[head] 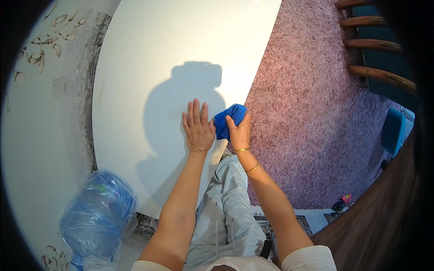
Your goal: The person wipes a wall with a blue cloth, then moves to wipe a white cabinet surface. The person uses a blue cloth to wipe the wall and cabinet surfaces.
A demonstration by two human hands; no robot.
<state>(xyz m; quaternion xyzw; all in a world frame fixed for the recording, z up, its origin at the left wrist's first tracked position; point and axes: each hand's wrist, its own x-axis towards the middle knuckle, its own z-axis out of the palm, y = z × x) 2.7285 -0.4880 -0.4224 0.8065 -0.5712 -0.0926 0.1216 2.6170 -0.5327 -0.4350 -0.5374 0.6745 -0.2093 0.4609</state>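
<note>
A large white tabletop or panel (135, 111) spreads out before me, with my shadow falling across it. My left hand (199, 130) lies flat on its surface, palm down and fingers spread, holding nothing. Bunched in my right hand (240, 130) is a blue cloth (230, 118), at the panel's right edge. Part of the cloth rests over the white surface, and its left side comes close to my left thumb. The right fingertips are hidden behind the cloth and the edge.
A pink-purple shaggy rug (298, 128) covers the floor to the right. Wooden slats (379, 71) and a teal bin-like object (392, 132) stand at far right. A filled blue plastic bag (98, 216) sits at lower left, beside a wall with a floral pattern (40, 50).
</note>
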